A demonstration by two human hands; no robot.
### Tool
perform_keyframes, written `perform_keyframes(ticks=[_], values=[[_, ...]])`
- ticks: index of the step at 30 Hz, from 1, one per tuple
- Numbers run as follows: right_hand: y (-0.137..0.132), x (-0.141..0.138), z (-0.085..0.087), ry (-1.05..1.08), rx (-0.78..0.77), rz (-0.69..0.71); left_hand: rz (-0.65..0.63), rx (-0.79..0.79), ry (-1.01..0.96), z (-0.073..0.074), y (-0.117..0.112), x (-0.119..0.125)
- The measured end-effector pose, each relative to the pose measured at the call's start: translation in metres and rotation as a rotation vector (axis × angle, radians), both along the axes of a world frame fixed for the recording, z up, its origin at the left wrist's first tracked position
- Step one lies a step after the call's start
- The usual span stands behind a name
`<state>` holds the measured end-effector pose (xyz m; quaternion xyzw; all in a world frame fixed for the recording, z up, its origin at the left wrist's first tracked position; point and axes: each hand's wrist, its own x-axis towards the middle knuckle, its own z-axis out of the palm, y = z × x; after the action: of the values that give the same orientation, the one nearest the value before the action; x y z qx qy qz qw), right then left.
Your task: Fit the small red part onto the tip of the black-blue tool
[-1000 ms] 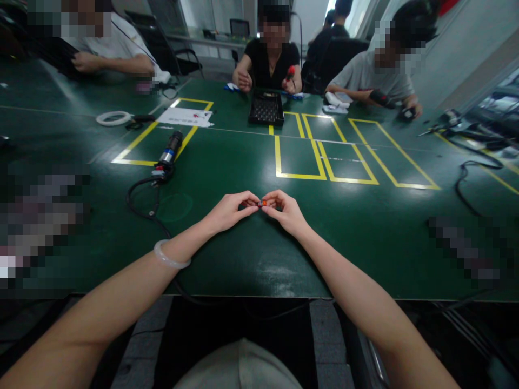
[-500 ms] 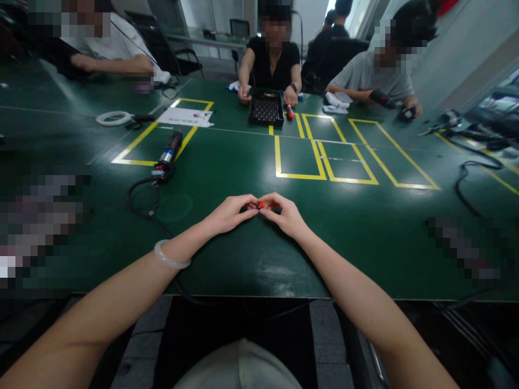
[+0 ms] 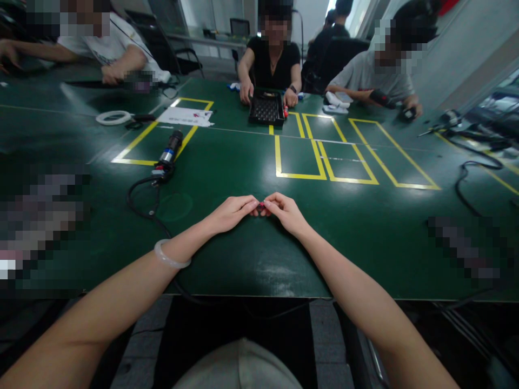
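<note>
A small red and dark piece (image 3: 261,206), too small to name, is pinched between my two hands just above or on the green table (image 3: 227,259); the height is unclear. My left hand (image 3: 237,210) has its thumb and fingers closed on the piece's left side. From the other side my right hand (image 3: 283,209) grips it, thumb and fingers pressed together. Most of the piece is hidden by my fingertips. A pale bangle (image 3: 172,255) circles my left wrist.
Left of my hands lies a black and silver cylindrical device (image 3: 167,154) with a cable (image 3: 132,200). Yellow tape (image 3: 300,175) marks rectangles. Across the table, a person's hands touch a black tray (image 3: 265,111). A white sheet (image 3: 184,116) and a white cable coil (image 3: 113,118) lie far left.
The piece between my fingers has turned from an orange face to a red and dark one, and my thumbs have moved up onto it. Across the table, the person's hands moved onto the tray.
</note>
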<state>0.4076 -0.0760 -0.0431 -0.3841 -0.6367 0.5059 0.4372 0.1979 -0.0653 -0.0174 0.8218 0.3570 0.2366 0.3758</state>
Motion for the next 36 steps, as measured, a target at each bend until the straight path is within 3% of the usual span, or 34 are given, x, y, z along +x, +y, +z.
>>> perform_keyframes(ticks=[5, 13, 20, 28, 36], values=[[-0.0012, -0.0001, -0.0004, 0.009, 0.003, 0.017, 0.027, 0.003, 0.024, -0.0005, 0.0005, -0.0001], [-0.0009, -0.0009, -0.0029, -0.005, 0.133, 0.009, 0.093, 0.073, 0.013, 0.0012, 0.0005, 0.0014], [-0.0028, -0.0018, 0.0003, -0.072, 0.220, -0.014, 0.032, 0.099, 0.033, -0.0013, 0.0018, -0.0002], [-0.0033, -0.0041, 0.0026, -0.110, 0.111, -0.098, 0.043, 0.075, 0.008, 0.0013, -0.0012, 0.0015], [0.0007, -0.0012, -0.0007, -0.121, 0.039, -0.067, 0.056, 0.168, 0.082, 0.0058, -0.0029, 0.0010]])
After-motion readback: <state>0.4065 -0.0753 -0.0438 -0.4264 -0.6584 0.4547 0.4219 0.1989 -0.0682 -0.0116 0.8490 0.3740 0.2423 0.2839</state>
